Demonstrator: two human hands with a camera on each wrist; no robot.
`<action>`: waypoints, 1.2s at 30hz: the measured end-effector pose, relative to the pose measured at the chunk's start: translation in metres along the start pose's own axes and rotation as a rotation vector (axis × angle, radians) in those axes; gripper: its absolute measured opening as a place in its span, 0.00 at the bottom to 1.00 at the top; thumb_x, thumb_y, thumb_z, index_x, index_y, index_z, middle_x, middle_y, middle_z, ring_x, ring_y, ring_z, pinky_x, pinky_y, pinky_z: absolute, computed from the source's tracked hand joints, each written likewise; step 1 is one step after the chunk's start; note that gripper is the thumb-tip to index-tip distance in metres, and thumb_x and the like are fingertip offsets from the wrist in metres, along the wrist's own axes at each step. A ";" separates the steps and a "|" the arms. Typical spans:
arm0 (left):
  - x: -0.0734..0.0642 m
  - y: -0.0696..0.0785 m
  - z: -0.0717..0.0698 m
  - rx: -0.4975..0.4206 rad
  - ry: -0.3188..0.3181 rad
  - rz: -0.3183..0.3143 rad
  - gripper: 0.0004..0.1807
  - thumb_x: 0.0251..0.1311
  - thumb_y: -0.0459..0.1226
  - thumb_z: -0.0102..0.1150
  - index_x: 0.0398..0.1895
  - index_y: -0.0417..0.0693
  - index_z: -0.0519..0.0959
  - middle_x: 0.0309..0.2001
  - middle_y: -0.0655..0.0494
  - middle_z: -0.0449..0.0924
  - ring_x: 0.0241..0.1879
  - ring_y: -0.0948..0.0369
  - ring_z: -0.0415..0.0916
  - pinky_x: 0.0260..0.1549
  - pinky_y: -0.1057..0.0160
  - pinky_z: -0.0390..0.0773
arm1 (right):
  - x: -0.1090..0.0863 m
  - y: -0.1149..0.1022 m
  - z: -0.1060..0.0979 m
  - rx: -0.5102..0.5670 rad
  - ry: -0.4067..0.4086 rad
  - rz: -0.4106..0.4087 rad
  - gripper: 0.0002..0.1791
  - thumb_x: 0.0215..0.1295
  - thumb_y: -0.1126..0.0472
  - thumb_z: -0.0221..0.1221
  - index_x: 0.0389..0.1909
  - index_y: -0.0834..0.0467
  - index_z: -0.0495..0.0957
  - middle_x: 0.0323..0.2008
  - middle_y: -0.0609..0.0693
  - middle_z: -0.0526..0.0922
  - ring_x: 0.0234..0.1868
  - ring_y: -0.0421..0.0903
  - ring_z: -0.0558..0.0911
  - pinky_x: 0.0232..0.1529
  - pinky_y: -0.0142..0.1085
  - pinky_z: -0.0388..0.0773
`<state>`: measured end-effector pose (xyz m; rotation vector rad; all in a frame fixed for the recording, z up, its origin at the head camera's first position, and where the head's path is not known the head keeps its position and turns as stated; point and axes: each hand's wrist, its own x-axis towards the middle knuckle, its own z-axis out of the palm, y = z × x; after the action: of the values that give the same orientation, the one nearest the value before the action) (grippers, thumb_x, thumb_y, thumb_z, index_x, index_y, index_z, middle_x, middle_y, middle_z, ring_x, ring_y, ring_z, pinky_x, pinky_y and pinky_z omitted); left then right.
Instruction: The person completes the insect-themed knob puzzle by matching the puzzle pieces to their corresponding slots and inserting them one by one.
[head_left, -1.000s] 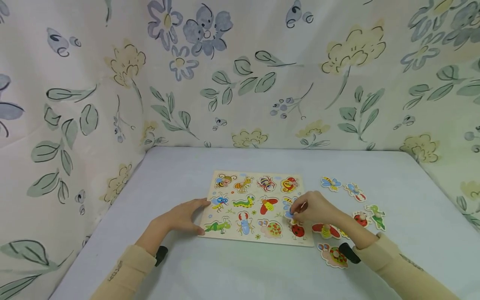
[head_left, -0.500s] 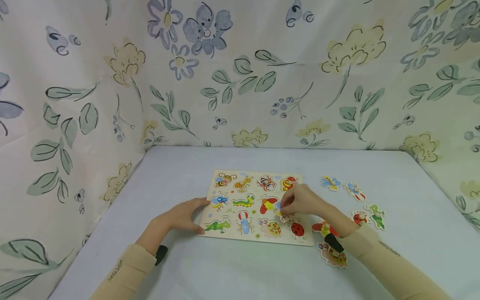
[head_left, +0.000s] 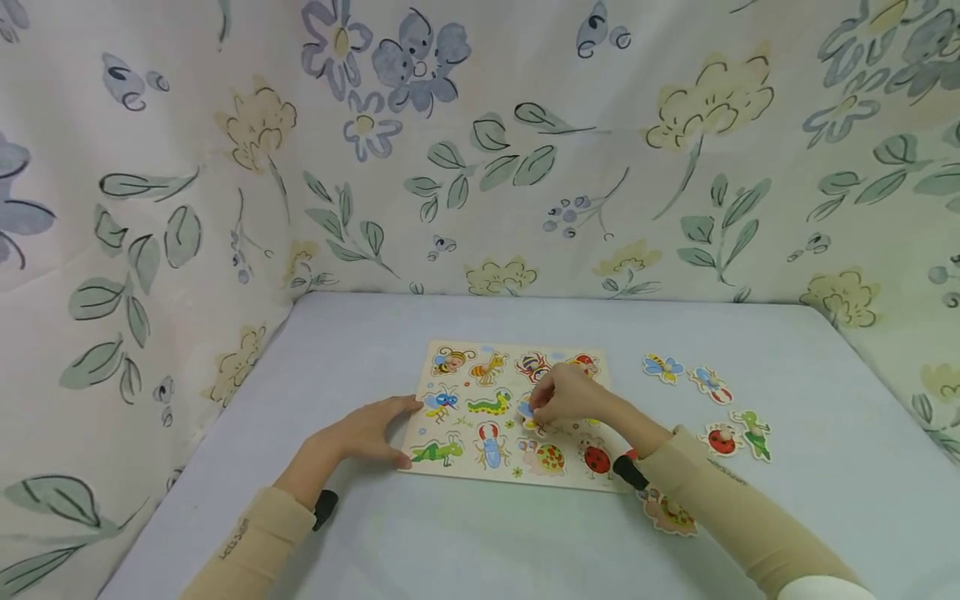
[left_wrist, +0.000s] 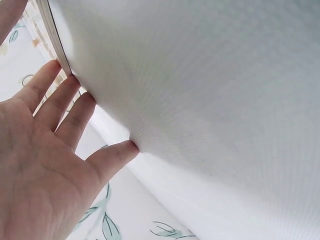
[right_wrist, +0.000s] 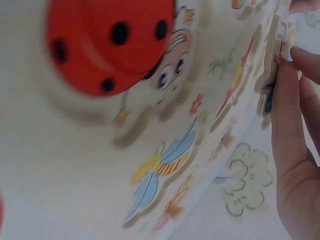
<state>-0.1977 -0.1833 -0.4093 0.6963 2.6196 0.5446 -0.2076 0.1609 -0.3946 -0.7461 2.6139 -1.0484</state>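
Note:
A pale wooden puzzle board (head_left: 468, 468) with rows of insect pictures lies on the table. My left hand (head_left: 367, 432) is at its left side, thumb by the near corner, and in the left wrist view the straight fingers (left_wrist: 65, 107) touch its edge. Above the board's middle, right of the caterpillar picture, my right hand (head_left: 566, 398) pinches an insect puzzle piece (head_left: 527, 414) with blue and yellow parts. The fingers partly hide that piece. In the right wrist view the piece (right_wrist: 270, 85) is tilted away from the board, beyond the ladybug picture (right_wrist: 110, 40).
Right of the board lie loose pieces: a blue-winged insect (head_left: 663, 367), a stag beetle (head_left: 711, 384), a ladybug (head_left: 722, 438), a grasshopper (head_left: 753, 433) and a snail (head_left: 670, 512). The right sleeve (head_left: 720, 492) covers part of this area. A floral cloth (head_left: 480, 250) stands behind the table.
My right hand has moved left across the board, from the right column to the middle, carrying the insect puzzle piece. The left hand has stayed at the board's left edge.

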 end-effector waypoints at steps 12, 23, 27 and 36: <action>0.004 -0.001 -0.001 0.020 -0.005 -0.020 0.48 0.45 0.45 0.75 0.70 0.42 0.64 0.72 0.42 0.60 0.70 0.42 0.55 0.67 0.41 0.58 | 0.029 -0.016 0.020 0.099 0.118 0.046 0.02 0.52 0.69 0.68 0.28 0.62 0.86 0.25 0.47 0.85 0.26 0.38 0.80 0.27 0.30 0.78; 0.003 -0.001 0.000 0.011 -0.013 -0.003 0.48 0.46 0.46 0.75 0.70 0.40 0.64 0.71 0.40 0.60 0.70 0.41 0.55 0.67 0.40 0.58 | 0.048 -0.032 0.034 0.082 0.090 0.084 0.02 0.51 0.68 0.68 0.27 0.62 0.86 0.22 0.44 0.84 0.24 0.37 0.77 0.29 0.29 0.76; 0.002 -0.003 -0.001 0.020 -0.012 0.007 0.48 0.46 0.47 0.74 0.70 0.40 0.64 0.71 0.39 0.60 0.70 0.40 0.55 0.66 0.40 0.58 | 0.057 -0.037 0.041 0.070 0.097 0.090 0.02 0.50 0.67 0.68 0.27 0.60 0.87 0.23 0.43 0.83 0.26 0.37 0.77 0.30 0.29 0.75; 0.004 -0.004 0.000 -0.010 -0.015 0.020 0.48 0.46 0.47 0.75 0.70 0.40 0.64 0.71 0.39 0.60 0.70 0.40 0.56 0.67 0.40 0.58 | 0.071 -0.047 0.055 0.133 0.070 0.099 0.02 0.50 0.70 0.66 0.27 0.62 0.86 0.22 0.46 0.84 0.22 0.38 0.76 0.24 0.26 0.73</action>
<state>-0.2024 -0.1844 -0.4120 0.7210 2.5969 0.5556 -0.2289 0.0616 -0.4029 -0.5537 2.5774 -1.2256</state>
